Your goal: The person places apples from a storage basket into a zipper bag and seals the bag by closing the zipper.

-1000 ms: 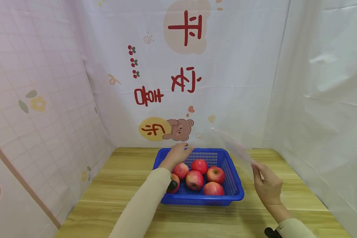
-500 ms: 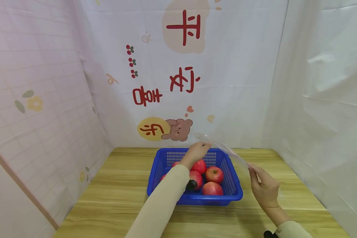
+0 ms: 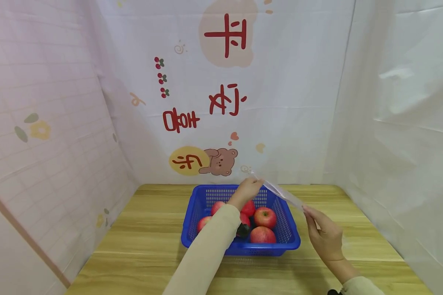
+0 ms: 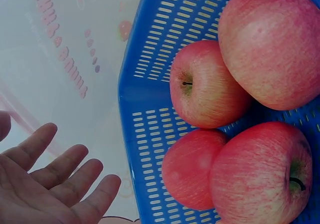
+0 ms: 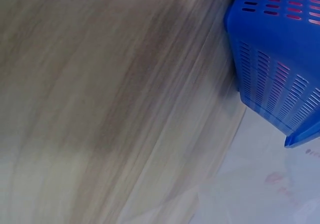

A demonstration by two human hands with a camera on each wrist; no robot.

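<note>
A thin clear plastic bag [image 3: 282, 196] stretches between both hands over the right back of a blue basket [image 3: 295, 245]. My right hand [image 3: 325, 237] pinches its near end between thumb and fingers. At the bag's far end, thumb and finger of my left hand [image 3: 248, 191] come together on its edge. The left wrist view shows fingers [image 4: 100, 196] of that hand extended beside the basket's rim, palm in sight. Red apples [image 3: 264, 217] lie in the basket under my left forearm, which hides some of them. The right wrist view has no fingers in it.
The basket stands on a wooden table [image 3: 140, 233]. White printed cloth [image 3: 299, 102] hangs behind the table and along both sides. In the right wrist view, bare table surface [image 5: 110, 109] lies beside the basket's slotted wall [image 5: 272, 79].
My left hand has moved right from over the basket's back left to the bag's far end and taken its edge. My right hand has shifted slightly left; the bag has tipped lower.
</note>
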